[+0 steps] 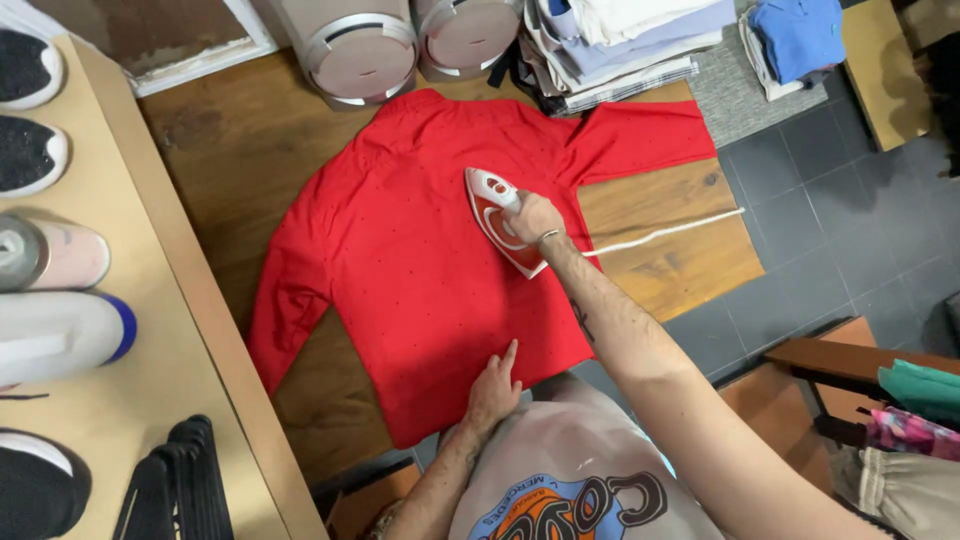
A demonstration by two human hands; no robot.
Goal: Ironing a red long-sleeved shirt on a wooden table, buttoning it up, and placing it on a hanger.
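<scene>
A red long-sleeved shirt lies spread flat, back up, on a wooden table. My right hand grips the handle of a red and white iron that rests on the shirt's upper right part. A white cord runs from the iron to the right across the table. My left hand presses flat on the shirt's lower hem near the table's front edge, fingers together.
A stack of folded clothes and two silver round containers stand at the table's far edge. A pale shelf on the left holds shoes, bottles and black hangers. Grey tiled floor lies to the right, with more clothes on a bench.
</scene>
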